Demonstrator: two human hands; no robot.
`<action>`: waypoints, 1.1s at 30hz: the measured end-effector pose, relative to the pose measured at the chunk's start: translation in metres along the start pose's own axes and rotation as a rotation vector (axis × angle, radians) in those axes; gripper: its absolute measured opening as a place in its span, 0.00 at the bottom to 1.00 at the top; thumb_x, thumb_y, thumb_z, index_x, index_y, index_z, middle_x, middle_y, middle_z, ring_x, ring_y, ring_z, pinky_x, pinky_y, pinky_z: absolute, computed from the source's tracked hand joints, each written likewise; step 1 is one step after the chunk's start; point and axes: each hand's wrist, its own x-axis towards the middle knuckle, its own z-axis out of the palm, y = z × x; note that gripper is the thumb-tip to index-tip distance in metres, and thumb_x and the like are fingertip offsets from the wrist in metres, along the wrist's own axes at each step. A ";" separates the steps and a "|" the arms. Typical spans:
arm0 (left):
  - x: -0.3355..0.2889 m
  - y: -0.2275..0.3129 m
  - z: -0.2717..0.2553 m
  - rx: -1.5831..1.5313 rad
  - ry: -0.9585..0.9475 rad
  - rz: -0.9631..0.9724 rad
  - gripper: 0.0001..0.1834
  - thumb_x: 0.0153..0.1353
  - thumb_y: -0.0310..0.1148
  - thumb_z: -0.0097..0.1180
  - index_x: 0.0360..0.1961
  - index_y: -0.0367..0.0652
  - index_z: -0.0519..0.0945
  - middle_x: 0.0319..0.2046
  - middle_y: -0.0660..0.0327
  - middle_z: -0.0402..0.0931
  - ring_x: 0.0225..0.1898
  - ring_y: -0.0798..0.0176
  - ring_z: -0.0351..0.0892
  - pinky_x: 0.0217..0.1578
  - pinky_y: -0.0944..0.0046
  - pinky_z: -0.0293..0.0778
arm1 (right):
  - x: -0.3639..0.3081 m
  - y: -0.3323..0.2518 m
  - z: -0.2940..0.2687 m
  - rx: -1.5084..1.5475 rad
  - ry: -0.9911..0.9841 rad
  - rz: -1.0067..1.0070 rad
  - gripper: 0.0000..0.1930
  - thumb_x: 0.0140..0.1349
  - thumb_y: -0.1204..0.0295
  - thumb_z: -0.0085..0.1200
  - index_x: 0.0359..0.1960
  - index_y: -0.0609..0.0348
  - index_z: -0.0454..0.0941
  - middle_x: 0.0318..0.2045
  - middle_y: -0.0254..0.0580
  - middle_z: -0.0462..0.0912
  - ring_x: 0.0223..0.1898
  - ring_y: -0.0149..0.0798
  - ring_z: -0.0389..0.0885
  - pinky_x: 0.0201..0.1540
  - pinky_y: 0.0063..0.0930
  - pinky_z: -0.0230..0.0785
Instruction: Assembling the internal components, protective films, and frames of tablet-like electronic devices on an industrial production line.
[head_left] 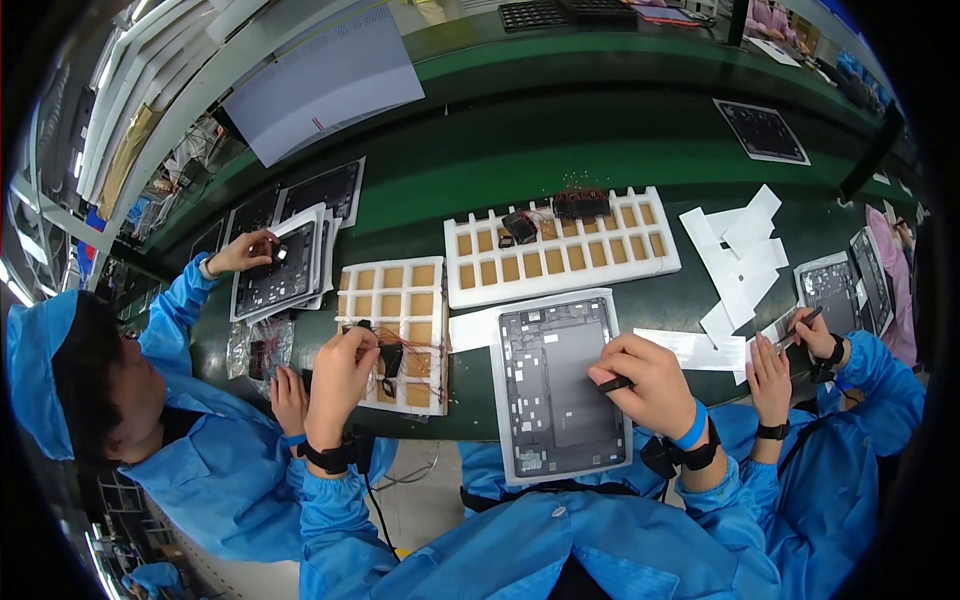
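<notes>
My left hand (341,382) is over the smaller white foam tray (428,400), fingers pinched together. Something small and dark shows at its fingertips, too small to name. Beside it, black parts with thin wires (392,358) lie in the tray's cells. My right hand (650,385) is closed around a short black tool (616,384), its tip pointing left, above the right side of a dark tablet housing (540,405). This housing lies in a white-edged holder at the bench's near edge, dotted with small white and silver patches inside.
A longer foam tray (465,298) holds black wired parts. White paper strips (735,260) lie to the right. A co-worker's hand (245,252) rests on stacked housings (270,285) at the left; another person's hands (768,380) work at the right. A paper sheet (330,85) hangs at the back.
</notes>
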 end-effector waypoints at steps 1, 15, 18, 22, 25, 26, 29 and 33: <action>0.001 0.001 0.002 0.091 0.077 0.146 0.07 0.51 0.24 0.67 0.32 0.37 0.83 0.37 0.54 0.81 0.43 0.46 0.78 0.46 0.50 0.75 | 0.001 0.001 0.001 0.004 -0.009 0.002 0.05 0.57 0.73 0.64 0.34 0.57 0.86 0.33 0.38 0.81 0.33 0.45 0.83 0.36 0.36 0.76; 0.000 -0.002 0.001 0.228 0.132 0.441 0.12 0.52 0.24 0.67 0.39 0.41 0.88 0.36 0.56 0.84 0.40 0.46 0.80 0.43 0.54 0.77 | 0.001 0.006 0.008 0.022 -0.068 -0.014 0.07 0.55 0.75 0.63 0.36 0.55 0.86 0.35 0.37 0.81 0.34 0.46 0.83 0.37 0.36 0.76; -0.009 0.020 -0.006 0.106 0.182 0.272 0.11 0.57 0.25 0.65 0.42 0.38 0.88 0.35 0.55 0.87 0.35 0.55 0.84 0.38 0.61 0.78 | -0.001 0.005 0.008 0.030 -0.061 -0.014 0.07 0.55 0.75 0.63 0.36 0.55 0.86 0.36 0.37 0.82 0.35 0.46 0.83 0.37 0.36 0.77; -0.026 0.066 0.010 -0.794 -0.078 0.072 0.18 0.70 0.22 0.55 0.60 0.30 0.75 0.37 0.54 0.86 0.41 0.66 0.86 0.47 0.68 0.77 | 0.002 -0.015 0.012 0.007 0.091 -0.101 0.09 0.56 0.72 0.67 0.39 0.52 0.86 0.37 0.37 0.82 0.35 0.45 0.84 0.35 0.35 0.78; -0.034 0.092 0.046 -1.070 -0.393 0.021 0.11 0.71 0.23 0.55 0.52 0.36 0.74 0.36 0.52 0.87 0.40 0.65 0.86 0.44 0.67 0.78 | 0.008 -0.035 0.018 -0.076 0.103 -0.265 0.15 0.52 0.73 0.70 0.44 0.51 0.87 0.39 0.38 0.82 0.30 0.36 0.85 0.28 0.27 0.77; -0.035 0.096 0.059 -1.118 -0.520 0.002 0.09 0.71 0.24 0.55 0.50 0.39 0.73 0.37 0.51 0.87 0.40 0.65 0.85 0.44 0.67 0.79 | 0.008 -0.042 0.017 -0.137 0.041 -0.296 0.16 0.52 0.72 0.69 0.45 0.50 0.86 0.40 0.37 0.82 0.30 0.34 0.85 0.27 0.26 0.77; -0.040 0.113 0.098 -1.369 -0.701 -0.112 0.06 0.72 0.28 0.54 0.47 0.40 0.72 0.33 0.54 0.85 0.35 0.67 0.82 0.37 0.70 0.74 | 0.001 -0.020 0.031 -0.386 0.101 -0.445 0.17 0.52 0.71 0.65 0.46 0.48 0.86 0.39 0.35 0.83 0.28 0.31 0.83 0.27 0.25 0.76; -0.029 0.125 0.135 -1.299 -0.800 -0.135 0.06 0.74 0.31 0.53 0.45 0.41 0.73 0.31 0.58 0.82 0.33 0.69 0.80 0.36 0.70 0.72 | -0.018 0.009 0.018 -0.489 0.080 -0.404 0.15 0.54 0.71 0.61 0.45 0.48 0.84 0.35 0.29 0.82 0.32 0.31 0.84 0.27 0.25 0.76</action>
